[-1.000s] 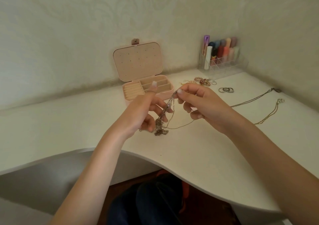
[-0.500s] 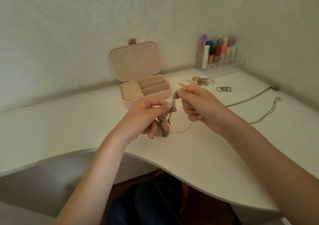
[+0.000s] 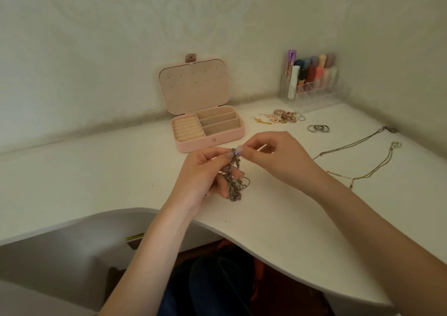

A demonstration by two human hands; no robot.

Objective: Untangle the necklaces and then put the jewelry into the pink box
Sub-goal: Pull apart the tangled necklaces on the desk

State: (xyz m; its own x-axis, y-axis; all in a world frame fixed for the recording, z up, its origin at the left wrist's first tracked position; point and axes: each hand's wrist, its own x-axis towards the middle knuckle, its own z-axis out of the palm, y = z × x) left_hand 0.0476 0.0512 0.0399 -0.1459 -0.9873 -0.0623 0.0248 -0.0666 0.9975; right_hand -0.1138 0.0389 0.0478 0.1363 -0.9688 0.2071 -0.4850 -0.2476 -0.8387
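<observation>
A dark tangled bunch of necklace chains hangs over the white desk between my hands. My left hand pinches it near the top and cradles the lower part with its fingers. My right hand pinches the top of the same tangle from the right, fingertips almost touching those of the left. The pink box stands open just behind my hands, its lid upright and its compartments bare. Two thin gold necklaces lie stretched out on the desk to the right.
Beaded earrings and small gold pieces lie right of the box, with a few rings beside them. A clear organizer with coloured tubes stands in the back right corner. The desk's curved front edge runs below my hands.
My left hand rose and closed its fingertips on the top of the tangle, meeting the right hand. The thin chain that trailed right toward the desk has gathered into the bunch.
</observation>
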